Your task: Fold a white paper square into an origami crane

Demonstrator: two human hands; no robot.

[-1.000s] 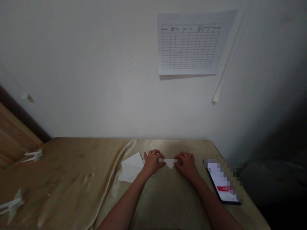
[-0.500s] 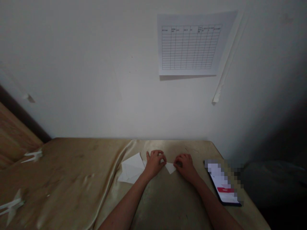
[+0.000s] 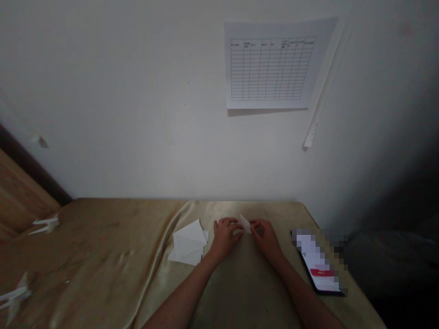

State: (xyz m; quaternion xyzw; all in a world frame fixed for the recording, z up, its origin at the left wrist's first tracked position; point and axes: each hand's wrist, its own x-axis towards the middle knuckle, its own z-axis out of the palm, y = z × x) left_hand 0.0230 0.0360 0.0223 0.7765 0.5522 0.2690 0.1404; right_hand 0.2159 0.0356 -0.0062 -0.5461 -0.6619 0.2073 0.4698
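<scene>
A small piece of white folded paper (image 3: pixel 244 223) stands tilted up between my two hands, near the back of the table. My left hand (image 3: pixel 227 234) pinches its left side between thumb and fingers. On the right side, the fingertips of my right hand (image 3: pixel 264 233) are closed on the same paper. Left of my left forearm lies a loose pile of white paper sheets (image 3: pixel 188 242), overlapping each other. The paper's lower edge is partly covered by my fingers.
A phone (image 3: pixel 320 265) with its screen lit lies at the table's right side. Two folded white paper figures (image 3: pixel 17 294) rest at the far left. The table (image 3: pixel 103 260) has a shiny gold cloth with a ridge-like fold. A printed chart (image 3: pixel 270 68) hangs on the wall behind.
The small paper has gone from lying flat with its point toward me to being tilted up, pointing away. My hands have drawn slightly closer together around it.
</scene>
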